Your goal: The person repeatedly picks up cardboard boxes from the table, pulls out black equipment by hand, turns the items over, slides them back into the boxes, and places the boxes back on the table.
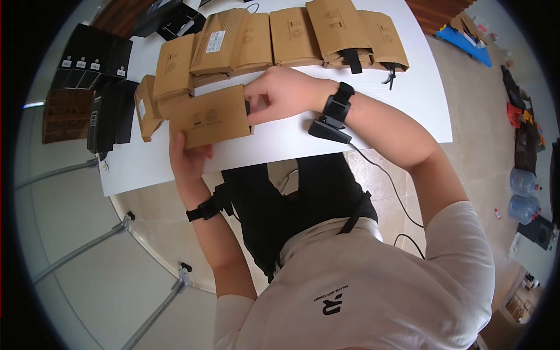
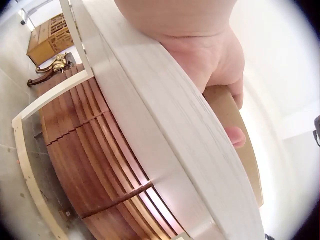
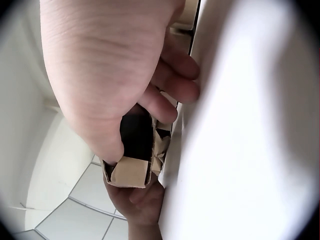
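A brown cardboard box (image 1: 210, 119) with printed symbols is held over the near left part of the table. My left hand (image 1: 188, 160) grips its left end, thumb on the printed face. At the box's right end, which stands open with a torn flap (image 3: 130, 171), is my right hand (image 1: 289, 93). Its thumb and curled fingers pinch at a black item (image 3: 136, 132) inside the opening. Most of that item is hidden by the cardboard and the hand.
Several similar brown boxes (image 1: 291, 36) stand in a row along the far side of the white table (image 1: 402, 111). A small open carton (image 1: 148, 108) lies left of the held box. Black boxes (image 1: 93, 55) are stacked at the left. A cable (image 1: 388, 181) trails from the right wrist camera.
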Motion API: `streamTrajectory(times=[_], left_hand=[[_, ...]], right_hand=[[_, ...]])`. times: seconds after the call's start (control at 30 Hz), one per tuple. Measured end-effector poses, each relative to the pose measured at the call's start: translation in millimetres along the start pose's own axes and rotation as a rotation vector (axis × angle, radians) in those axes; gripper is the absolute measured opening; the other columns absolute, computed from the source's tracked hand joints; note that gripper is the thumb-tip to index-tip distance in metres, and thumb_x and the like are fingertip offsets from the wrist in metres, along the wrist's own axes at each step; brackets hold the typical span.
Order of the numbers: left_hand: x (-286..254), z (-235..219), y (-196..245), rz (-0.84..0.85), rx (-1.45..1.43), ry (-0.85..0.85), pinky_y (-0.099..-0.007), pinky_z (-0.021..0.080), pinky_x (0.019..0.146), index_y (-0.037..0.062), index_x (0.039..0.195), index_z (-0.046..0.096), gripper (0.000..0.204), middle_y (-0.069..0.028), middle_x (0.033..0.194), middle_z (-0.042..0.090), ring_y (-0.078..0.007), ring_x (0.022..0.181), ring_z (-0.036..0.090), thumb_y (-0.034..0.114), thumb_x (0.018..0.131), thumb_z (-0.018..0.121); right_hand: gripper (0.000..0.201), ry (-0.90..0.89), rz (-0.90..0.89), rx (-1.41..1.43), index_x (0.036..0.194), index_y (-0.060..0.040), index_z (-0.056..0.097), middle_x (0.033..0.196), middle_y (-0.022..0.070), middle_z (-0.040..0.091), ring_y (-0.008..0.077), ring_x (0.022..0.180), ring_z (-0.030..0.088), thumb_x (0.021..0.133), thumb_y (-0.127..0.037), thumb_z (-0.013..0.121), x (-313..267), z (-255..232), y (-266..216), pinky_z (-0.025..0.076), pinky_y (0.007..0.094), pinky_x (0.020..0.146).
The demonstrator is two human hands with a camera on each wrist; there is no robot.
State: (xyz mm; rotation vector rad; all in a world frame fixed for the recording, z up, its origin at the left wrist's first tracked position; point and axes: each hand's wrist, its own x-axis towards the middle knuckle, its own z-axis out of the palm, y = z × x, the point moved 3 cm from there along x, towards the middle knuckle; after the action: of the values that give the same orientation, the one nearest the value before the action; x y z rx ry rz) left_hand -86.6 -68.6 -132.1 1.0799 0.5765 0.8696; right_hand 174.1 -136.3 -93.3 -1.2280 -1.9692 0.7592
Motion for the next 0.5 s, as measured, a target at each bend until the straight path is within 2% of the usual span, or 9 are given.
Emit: streamTrajectory(times=[0.03, 0.1, 0.17, 0.23, 0.27, 0.33, 0.37, 0.43, 0.5], left_hand=[[0.2, -0.6, 0.1, -0.008, -0.034, 0.015, -0.0303, 0.05, 0.049, 0.0063, 0.145, 0.034, 0.063, -0.0133, 0.117, 0.059, -0.0206, 0.081, 0.063, 0.042, 0.096, 0.053], [1.6, -3.3, 0.3, -0.019, -0.024, -0.002, -0.0307, 0.05, 0.049, 0.0066, 0.145, 0.034, 0.063, -0.0135, 0.117, 0.059, -0.021, 0.08, 0.063, 0.042, 0.096, 0.052], [-0.6, -5.2, -1.5, -0.039, -0.02, -0.015, -0.031, 0.05, 0.049, 0.007, 0.145, 0.034, 0.063, -0.0138, 0.117, 0.059, -0.0214, 0.079, 0.063, 0.043, 0.097, 0.052], [-2.0, -1.5, 0.4, 0.0, -0.098, -0.019, -0.0325, 0.048, 0.049, 0.0058, 0.138, 0.044, 0.056, -0.0167, 0.11, 0.064, -0.0222, 0.065, 0.06, 0.045, 0.099, 0.046], [-2.3, -3.0, 0.6, -0.003, -0.097, -0.016, -0.0325, 0.048, 0.049, 0.0058, 0.138, 0.044, 0.056, -0.0167, 0.11, 0.064, -0.0222, 0.065, 0.06, 0.045, 0.099, 0.046], [-1.2, -1.0, 1.6, 0.02, -0.148, -0.157, -0.0331, 0.048, 0.049, 0.0057, 0.138, 0.045, 0.054, -0.017, 0.111, 0.063, -0.022, 0.066, 0.06, 0.043, 0.099, 0.046], [0.1, -2.4, 1.0, 0.022, -0.148, -0.16, -0.0331, 0.048, 0.049, 0.0057, 0.138, 0.045, 0.054, -0.017, 0.111, 0.063, -0.022, 0.066, 0.06, 0.043, 0.099, 0.046], [2.2, -7.1, -1.0, -0.034, -0.086, -0.037, -0.0326, 0.051, 0.048, 0.0055, 0.143, 0.035, 0.062, -0.0187, 0.109, 0.061, -0.0228, 0.061, 0.062, 0.041, 0.096, 0.052], [4.8, -1.1, 0.1, -0.019, -0.076, -0.064, -0.032, 0.051, 0.048, 0.0053, 0.143, 0.035, 0.061, -0.0188, 0.11, 0.061, -0.023, 0.062, 0.062, 0.039, 0.096, 0.052]], right_hand=[[0.032, 0.003, -0.006, 0.008, 0.092, -0.0085, 0.073, 0.073, 0.0062, 0.071, 0.0235, 0.066, 0.068, 0.077, -0.037, 0.073, 0.1, -0.2, -2.5, 0.052, 0.0355, 0.059], [0.037, -0.014, 0.103, 0.12, 0.099, -0.008, 0.074, 0.077, 0.0068, 0.072, 0.0204, 0.067, 0.069, 0.077, -0.037, 0.074, -1.0, -3.6, -5.4, 0.051, 0.0321, 0.06], [0.034, -0.035, 0.137, 0.1, 0.096, -0.0063, 0.072, 0.074, 0.0058, 0.071, 0.0173, 0.063, 0.066, 0.077, -0.033, 0.075, -2.5, -8.1, -10.8, 0.049, 0.0296, 0.057], [0.031, -0.056, 0.176, 0.076, 0.094, -0.0046, 0.071, 0.071, 0.0047, 0.07, 0.0141, 0.059, 0.064, 0.076, -0.029, 0.077, -2.3, -11.3, -15.8, 0.047, 0.0272, 0.054], [0.03, -0.071, 0.209, 0.046, 0.093, -0.0035, 0.071, 0.068, 0.0046, 0.068, 0.0135, 0.058, 0.063, 0.076, -0.028, 0.077, -2.2, -12.4, -17.9, 0.047, 0.0268, 0.054], [0.029, -0.083, 0.244, 0.013, 0.092, -0.0025, 0.07, 0.066, 0.0045, 0.067, 0.0129, 0.057, 0.061, 0.076, -0.026, 0.076, -2.7, -16.4, -24.4, 0.046, 0.0265, 0.054], [0.029, -0.062, 0.246, 0.001, 0.092, -0.0016, 0.07, 0.065, 0.0043, 0.065, 0.0126, 0.056, 0.06, 0.075, -0.025, 0.076, -2.5, -19.8, -28.9, 0.046, 0.026, 0.054], [0.029, -0.038, 0.246, -0.011, 0.092, -0.0007, 0.069, 0.063, 0.0042, 0.064, 0.0122, 0.055, 0.059, 0.075, -0.024, 0.076, -3.3, -20.9, -31.5, 0.046, 0.0256, 0.054], [0.03, 0.089, 0.232, 0.054, 0.093, 0.0, 0.068, 0.064, 0.0038, 0.065, 0.011, 0.056, 0.06, 0.073, -0.021, 0.076, -5.6, -22.9, -30.4, 0.046, 0.0241, 0.054]])
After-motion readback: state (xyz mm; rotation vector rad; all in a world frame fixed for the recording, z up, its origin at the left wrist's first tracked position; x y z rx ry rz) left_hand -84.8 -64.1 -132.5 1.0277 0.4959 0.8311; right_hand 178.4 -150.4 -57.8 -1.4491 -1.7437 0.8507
